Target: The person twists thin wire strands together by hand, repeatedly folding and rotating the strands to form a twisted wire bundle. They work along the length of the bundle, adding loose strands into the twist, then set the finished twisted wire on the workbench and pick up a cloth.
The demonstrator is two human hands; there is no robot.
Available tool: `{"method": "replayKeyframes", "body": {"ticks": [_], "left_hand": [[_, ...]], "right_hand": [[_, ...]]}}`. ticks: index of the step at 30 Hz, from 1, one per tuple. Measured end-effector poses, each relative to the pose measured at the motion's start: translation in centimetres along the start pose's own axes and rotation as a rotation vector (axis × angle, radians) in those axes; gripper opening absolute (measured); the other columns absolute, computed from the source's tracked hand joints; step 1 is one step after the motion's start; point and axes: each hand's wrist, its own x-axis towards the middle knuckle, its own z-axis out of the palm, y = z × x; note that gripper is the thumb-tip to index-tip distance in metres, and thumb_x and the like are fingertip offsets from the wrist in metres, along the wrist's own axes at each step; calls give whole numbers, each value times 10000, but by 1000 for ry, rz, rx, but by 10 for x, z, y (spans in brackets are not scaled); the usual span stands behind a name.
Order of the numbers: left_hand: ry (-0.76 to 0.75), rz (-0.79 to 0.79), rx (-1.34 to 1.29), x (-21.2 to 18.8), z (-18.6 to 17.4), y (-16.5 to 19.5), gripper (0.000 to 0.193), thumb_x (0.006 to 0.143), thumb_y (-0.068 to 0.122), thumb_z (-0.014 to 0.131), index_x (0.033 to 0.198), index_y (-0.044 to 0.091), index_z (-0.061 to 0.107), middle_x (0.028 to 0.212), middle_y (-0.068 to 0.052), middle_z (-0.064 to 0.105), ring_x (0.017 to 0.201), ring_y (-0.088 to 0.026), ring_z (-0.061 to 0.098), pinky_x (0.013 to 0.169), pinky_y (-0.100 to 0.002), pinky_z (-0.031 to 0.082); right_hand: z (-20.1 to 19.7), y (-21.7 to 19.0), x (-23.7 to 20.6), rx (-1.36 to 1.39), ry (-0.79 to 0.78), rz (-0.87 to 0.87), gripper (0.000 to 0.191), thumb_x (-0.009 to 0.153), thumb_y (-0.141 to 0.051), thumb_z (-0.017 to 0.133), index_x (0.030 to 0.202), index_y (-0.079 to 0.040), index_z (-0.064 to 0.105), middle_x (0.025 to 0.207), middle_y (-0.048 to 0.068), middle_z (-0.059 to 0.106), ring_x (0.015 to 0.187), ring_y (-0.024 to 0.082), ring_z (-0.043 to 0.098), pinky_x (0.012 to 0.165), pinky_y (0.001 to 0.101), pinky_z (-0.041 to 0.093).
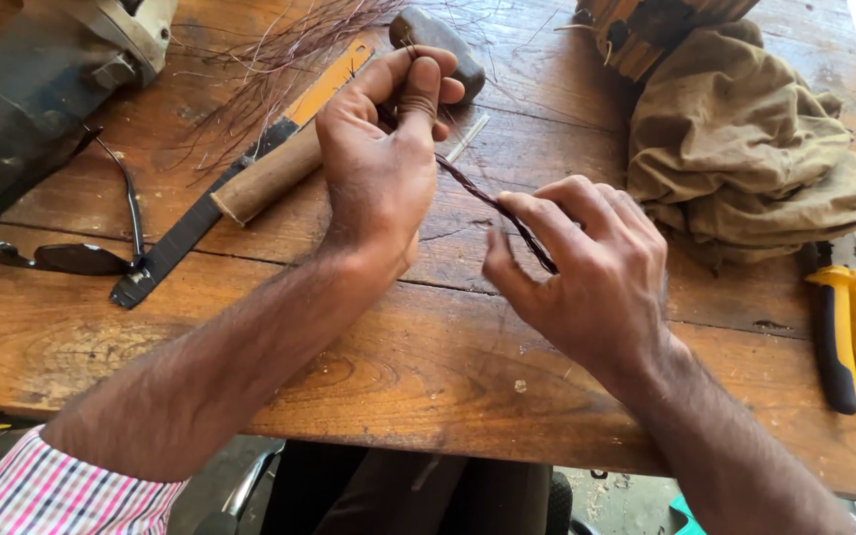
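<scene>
Sunglasses left on table, pliers right, cloth behind pliers, stone at back.

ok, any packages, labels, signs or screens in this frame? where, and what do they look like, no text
None in view: no package, label, sign or screen.
The wooden table carries only tools and materials: sunglasses, yellow-handled pliers, an olive cloth.
The left hand and right hand hold a twisted strand of thin dark wire between them.

Yellow-handled pliers, pink-checked sleeve, khaki cloth
</scene>
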Motion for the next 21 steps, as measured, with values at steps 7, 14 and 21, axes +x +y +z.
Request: {"method": "replayKeyframes", "body": {"ticks": [7,14,21], "left_hand": [[-50,26,-14,0,-2,1,152,1082,148,621,1101,48,734,889,-17,718,719,-52,556,631,-191,481],[-118,-91,21,9,-6,10,158,1064,199,607,1081,88,719,862,-1,687,722,-52,574,524,-194,517],[-244,-62,-122,16,-10,15,154,1082,200,600,1110,100,714,888,-12,694,762,-83,624,571,-215,563]], "right_hand": [[-3,3,3,266,-54,206,147,969,-97,742,1094,-23,761,938,90,738,770,129,715,658,257,613],[-12,24,9,882,-282,626,211,1060,-134,594,1190,-2,693,892,63,718,720,98,674,588,237,589],[-4,49,2,1740,-420,979,262,1067,-131,548,1275,18,600,801,78,674,577,118,655,460,240,539]]}}
